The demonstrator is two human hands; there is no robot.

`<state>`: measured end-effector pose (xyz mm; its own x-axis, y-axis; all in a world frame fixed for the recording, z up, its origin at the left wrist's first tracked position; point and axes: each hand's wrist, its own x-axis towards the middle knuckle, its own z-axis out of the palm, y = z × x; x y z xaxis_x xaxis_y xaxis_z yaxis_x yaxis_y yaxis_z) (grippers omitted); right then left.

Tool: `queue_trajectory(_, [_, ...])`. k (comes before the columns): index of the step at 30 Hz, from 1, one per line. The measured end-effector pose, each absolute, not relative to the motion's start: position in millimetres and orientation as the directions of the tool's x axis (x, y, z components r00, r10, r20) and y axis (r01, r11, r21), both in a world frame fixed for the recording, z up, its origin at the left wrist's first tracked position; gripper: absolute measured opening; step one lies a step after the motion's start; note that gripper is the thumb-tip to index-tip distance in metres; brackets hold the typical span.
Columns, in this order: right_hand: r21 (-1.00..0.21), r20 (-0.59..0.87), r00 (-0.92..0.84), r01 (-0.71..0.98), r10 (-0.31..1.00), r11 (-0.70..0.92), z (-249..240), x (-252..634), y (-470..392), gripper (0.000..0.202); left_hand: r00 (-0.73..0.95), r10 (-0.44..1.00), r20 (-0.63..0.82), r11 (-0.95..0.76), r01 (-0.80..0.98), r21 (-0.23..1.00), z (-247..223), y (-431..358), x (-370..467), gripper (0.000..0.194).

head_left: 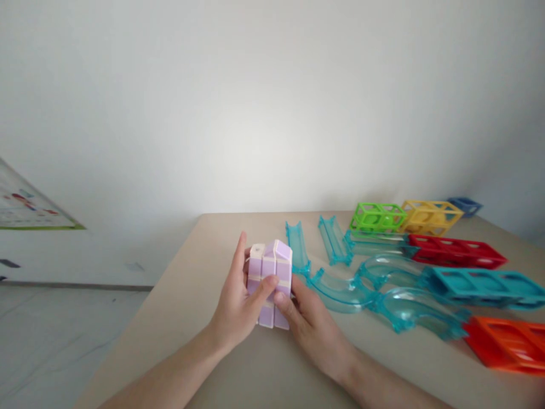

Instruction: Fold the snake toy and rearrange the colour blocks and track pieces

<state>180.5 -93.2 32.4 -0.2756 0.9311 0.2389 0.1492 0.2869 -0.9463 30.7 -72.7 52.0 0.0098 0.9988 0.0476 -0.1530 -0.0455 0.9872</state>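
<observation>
A lilac and cream segmented puzzle toy [269, 267] is held up between both hands above the near part of the table. Its surface is split into blocks by pale grooves, and one top corner is bevelled. My left hand [238, 301] grips it from the left, thumb across the front face and index finger pointing up beside it. From the lower right, my right hand [313, 321] holds it, with the thumb pressed on its front. The back of the toy and several fingers behind it are hidden.
On the table [204, 255], translucent teal track pieces [349, 292] lie to the right. Beyond them are open-frame blocks: green [378, 217], yellow [430, 217], blue [466, 206], red [457, 251], teal [487, 287] and orange [511, 343]. A white wall [264, 113] stands behind.
</observation>
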Motion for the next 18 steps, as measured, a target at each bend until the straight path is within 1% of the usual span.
queue_trajectory(3, [-0.968, 0.185, -0.213, 0.126, 0.959, 0.215, 28, 178, -92, 0.029, 0.041, 0.995, 0.091, -0.085, -0.126, 0.988, 53, -71, 29, 0.083])
queue_trajectory(5, [-0.980, 0.178, -0.194, 0.053, 0.965, 0.191, 27, 177, -91, 0.031, 0.096, 0.993, 0.062, -0.041, -0.208, 0.977, 53, -66, 26, 0.070])
queue_trajectory(7, [-0.984, 0.178, -0.172, -0.029, 0.969, 0.175, 27, 175, -90, 0.033, 0.141, 0.988, 0.067, -0.028, -0.257, 0.966, 52, -60, 22, 0.051])
queue_trajectory(9, [-0.984, 0.157, -0.164, -0.107, 0.974, 0.140, 29, 175, -88, 0.035, 0.148, 0.985, 0.087, -0.052, -0.226, 0.973, 51, -56, 20, 0.033])
queue_trajectory(10, [-0.983, 0.139, -0.168, -0.146, 0.976, 0.114, 30, 175, -88, 0.035, 0.135, 0.986, 0.094, -0.065, -0.201, 0.977, 51, -54, 20, 0.027])
queue_trajectory(12, [-0.974, 0.101, -0.190, -0.220, 0.977, 0.058, 32, 175, -87, 0.036, 0.083, 0.991, 0.108, -0.092, -0.183, 0.979, 51, -52, 19, 0.023])
queue_trajectory(14, [-0.966, 0.075, -0.216, -0.257, 0.973, 0.017, 34, 176, -87, 0.037, 0.041, 0.993, 0.111, -0.101, -0.198, 0.975, 51, -50, 20, 0.024])
queue_trajectory(16, [-0.968, 0.049, -0.225, -0.252, 0.973, -0.009, 35, 178, -87, 0.038, 0.029, 0.995, 0.094, -0.086, -0.211, 0.974, 51, -49, 20, 0.026])
queue_trajectory(18, [-0.970, 0.017, -0.215, -0.242, 0.976, -0.036, 36, 178, -87, 0.041, 0.055, 0.997, 0.050, -0.036, -0.221, 0.975, 50, -47, 19, 0.028])
